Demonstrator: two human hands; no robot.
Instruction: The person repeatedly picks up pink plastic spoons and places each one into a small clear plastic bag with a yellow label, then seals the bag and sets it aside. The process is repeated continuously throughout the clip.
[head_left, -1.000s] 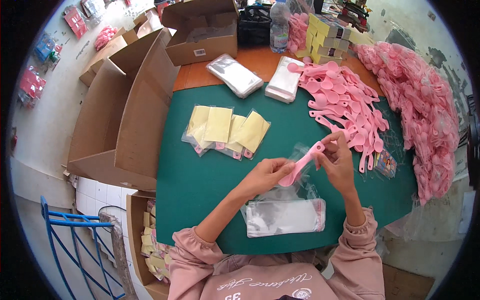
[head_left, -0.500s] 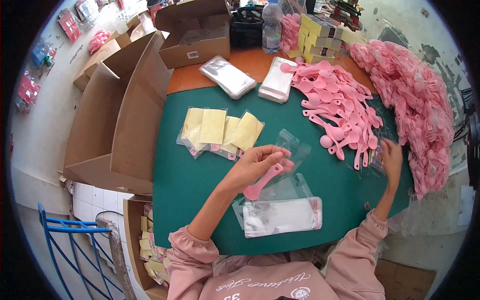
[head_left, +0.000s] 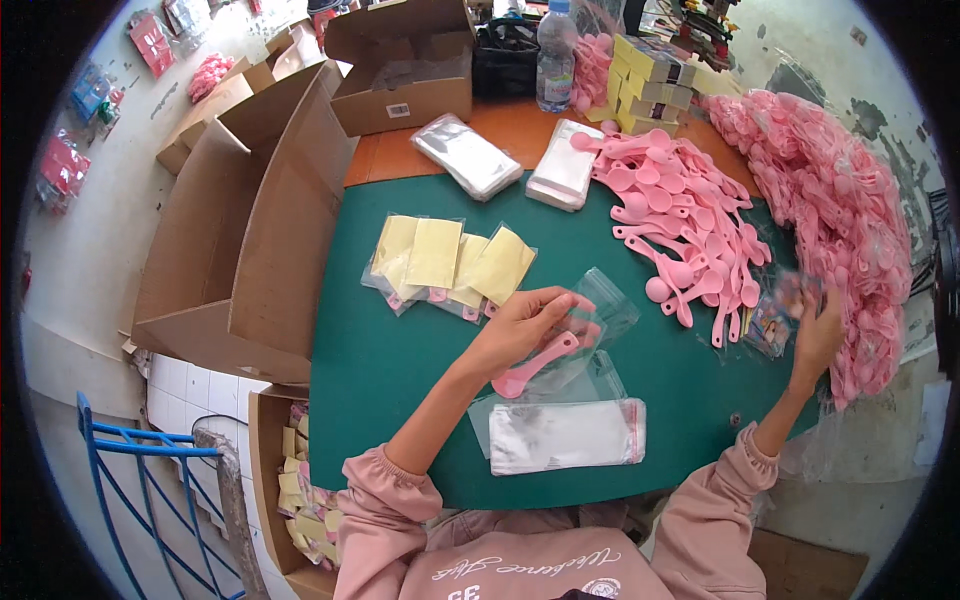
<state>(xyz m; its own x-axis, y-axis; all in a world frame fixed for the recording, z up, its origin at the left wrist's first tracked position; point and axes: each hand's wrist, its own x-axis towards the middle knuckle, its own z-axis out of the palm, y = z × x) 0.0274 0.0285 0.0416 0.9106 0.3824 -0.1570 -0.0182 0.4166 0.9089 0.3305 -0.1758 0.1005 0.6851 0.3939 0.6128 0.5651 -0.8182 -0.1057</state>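
Observation:
My left hand [head_left: 535, 325] is closed on a clear plastic bag [head_left: 610, 300] over the middle of the green table. A pink measuring spoon [head_left: 535, 368] shows just below those fingers; whether it lies inside the bag I cannot tell. At the right, my right hand [head_left: 818, 335] pinches a colourful printed card [head_left: 795, 290], blurred by motion. It is just above more printed cards [head_left: 768, 330] in clear wrap. Beyond them spreads a heap of loose pink spoons [head_left: 690, 210]. A stack of clear bags [head_left: 560, 437] lies in front of me.
Several filled bags with yellow cards [head_left: 434, 254] lie left of centre. Two bag packs [head_left: 468, 157] [head_left: 562, 166] sit farther back. An open carton [head_left: 285, 230] stands left, a water bottle [head_left: 555, 60] and yellow card stacks [head_left: 640, 85] at the back, bagged pink spoons [head_left: 840, 230] at right.
My right hand has moved slightly right, and a printed card now shows in its fingers. My left hand stays in nearly the same place with the bag. The whole view has shifted slightly.

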